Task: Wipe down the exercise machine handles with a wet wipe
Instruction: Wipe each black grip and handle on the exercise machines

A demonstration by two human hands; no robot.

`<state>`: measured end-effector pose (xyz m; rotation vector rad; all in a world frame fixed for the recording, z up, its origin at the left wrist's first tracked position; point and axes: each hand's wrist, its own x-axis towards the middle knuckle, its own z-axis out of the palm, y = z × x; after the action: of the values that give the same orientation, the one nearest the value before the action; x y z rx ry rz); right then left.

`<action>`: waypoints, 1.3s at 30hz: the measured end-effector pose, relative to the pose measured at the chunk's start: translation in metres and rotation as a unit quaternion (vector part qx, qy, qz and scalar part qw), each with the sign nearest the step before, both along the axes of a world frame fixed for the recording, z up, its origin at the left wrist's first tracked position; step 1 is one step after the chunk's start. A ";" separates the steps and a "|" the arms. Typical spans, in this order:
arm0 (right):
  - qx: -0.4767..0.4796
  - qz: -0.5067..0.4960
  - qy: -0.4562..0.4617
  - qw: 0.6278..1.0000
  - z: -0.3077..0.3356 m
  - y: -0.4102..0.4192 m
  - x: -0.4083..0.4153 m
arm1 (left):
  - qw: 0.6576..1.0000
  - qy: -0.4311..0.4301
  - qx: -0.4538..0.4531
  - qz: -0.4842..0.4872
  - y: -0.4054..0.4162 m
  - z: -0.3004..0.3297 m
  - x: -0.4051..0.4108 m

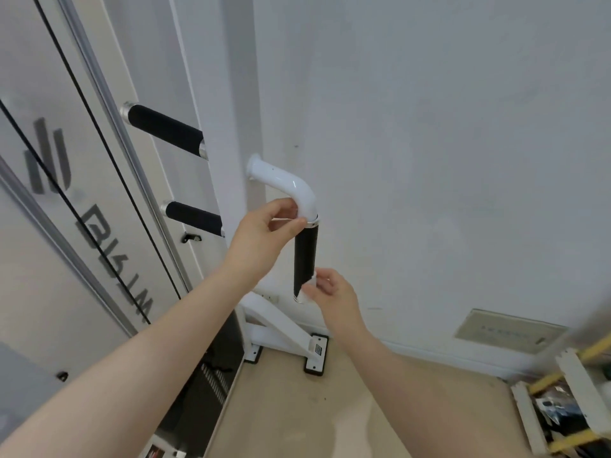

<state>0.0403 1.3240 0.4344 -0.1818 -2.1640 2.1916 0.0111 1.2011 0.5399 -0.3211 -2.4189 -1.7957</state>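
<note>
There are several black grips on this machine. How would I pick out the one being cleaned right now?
Start at the white upright post of the machine against the wall. A glossy white elbow pipe sticks out of it and bends downward into a black grip. Unlike the two black grips further left, which jut out sideways, this one hangs vertically, with the left hand at its top and the right hand at its bottom.

A plain white wall [429, 127] fills most of the view, evenly lit and marked by a few small dark specks. A pale rectangular plate [510, 330] with faint lettering sits low on it, just above the white skirting. The floor [347, 408] is light beige. At the lower right stands a white and yellow rack [568, 391] holding dark, blurred items.
</note>
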 end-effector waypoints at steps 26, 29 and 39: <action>-0.068 -0.096 0.164 0.980 0.060 -0.012 -0.020 | 0.998 -0.044 0.047 -0.008 0.010 0.009 -0.007; 0.033 -0.144 0.239 0.960 0.068 -0.019 -0.016 | 0.997 -0.062 0.050 -0.023 0.008 0.012 -0.011; 0.305 -0.227 0.377 0.845 0.026 -0.014 -0.004 | 0.984 -0.078 0.079 -0.140 -0.017 0.004 -0.021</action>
<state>0.0365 1.3101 0.4601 0.1647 -1.9254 0.9869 -0.0097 1.1839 0.5443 -0.5487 -2.4121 -2.1926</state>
